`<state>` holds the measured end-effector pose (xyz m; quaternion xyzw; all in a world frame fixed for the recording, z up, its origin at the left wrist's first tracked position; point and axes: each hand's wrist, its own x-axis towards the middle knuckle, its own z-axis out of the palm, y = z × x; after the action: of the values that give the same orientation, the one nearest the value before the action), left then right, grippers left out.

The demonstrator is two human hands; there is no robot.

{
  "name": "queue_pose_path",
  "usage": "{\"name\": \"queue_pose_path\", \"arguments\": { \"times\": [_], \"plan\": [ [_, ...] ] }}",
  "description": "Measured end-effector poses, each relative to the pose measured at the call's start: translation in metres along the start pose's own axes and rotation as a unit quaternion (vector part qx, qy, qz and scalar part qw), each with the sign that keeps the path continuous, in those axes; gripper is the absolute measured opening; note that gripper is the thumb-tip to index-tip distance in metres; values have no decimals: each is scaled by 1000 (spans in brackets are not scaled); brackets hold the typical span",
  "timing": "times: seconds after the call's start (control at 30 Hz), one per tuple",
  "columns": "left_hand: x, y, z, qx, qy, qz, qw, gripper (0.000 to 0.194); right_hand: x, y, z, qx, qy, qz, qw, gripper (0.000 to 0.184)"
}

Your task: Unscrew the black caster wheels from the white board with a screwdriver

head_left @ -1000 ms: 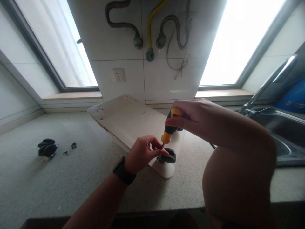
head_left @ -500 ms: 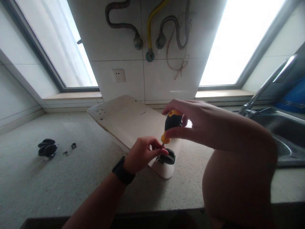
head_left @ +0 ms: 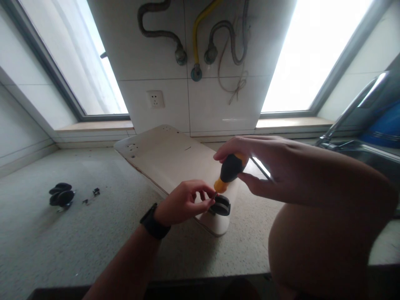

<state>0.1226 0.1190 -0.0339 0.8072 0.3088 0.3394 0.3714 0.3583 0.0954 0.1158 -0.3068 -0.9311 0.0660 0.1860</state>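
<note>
My right hand (head_left: pixel 250 164) grips the black and yellow handle of a screwdriver (head_left: pixel 231 168) between thumb and fingers. The tool leans, its short metal shaft pointing down beside a black caster wheel (head_left: pixel 222 206). Around the shaft's lower end, the thumb and forefinger of my left hand (head_left: pixel 187 201) are pinched together; whether a screw is there too is hidden. This caster sits at the near corner of a pale board (head_left: pixel 175 158), which lies on the counter. Its far corners show small screw holes and no wheels.
Loose black casters (head_left: pixel 61 195) and small dark bits (head_left: pixel 96 191) lie on the speckled counter (head_left: pixel 118 241) at left. A sink (head_left: pixel 371 156) with a tall faucet (head_left: pixel 350 110) stands at right. A tiled wall behind carries hoses and a socket (head_left: pixel 155 99).
My right hand has shifted right and its hold on the handle has loosened and changed. The handle leans further right. My left fingers stay by the shaft, and the board has not moved.
</note>
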Motion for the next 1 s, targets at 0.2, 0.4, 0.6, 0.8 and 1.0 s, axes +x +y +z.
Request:
{"name": "queue_pose_path", "arguments": {
  "times": [0.2, 0.4, 0.6, 0.8, 1.0],
  "plan": [
    [1, -4, 2, 27, 36, -24, 999, 17, 14, 5, 10, -3, 40, 128, 991, 49],
    [2, -4, 6, 44, 80, -48, 995, 22, 14, 10, 8, -56, 31, 155, 986, 38],
    [2, -7, 8, 20, 106, -53, 993, 31, 11, -4, 4, -44, 35, 74, 996, 28],
    [0, -5, 8, 18, 118, -53, 991, 32, 12, -4, 2, -19, 44, 61, 997, 30],
    [1, -6, 6, -32, 123, -61, 990, 32, 14, -1, 4, 5, 131, 69, 989, 28]
  ]
}}
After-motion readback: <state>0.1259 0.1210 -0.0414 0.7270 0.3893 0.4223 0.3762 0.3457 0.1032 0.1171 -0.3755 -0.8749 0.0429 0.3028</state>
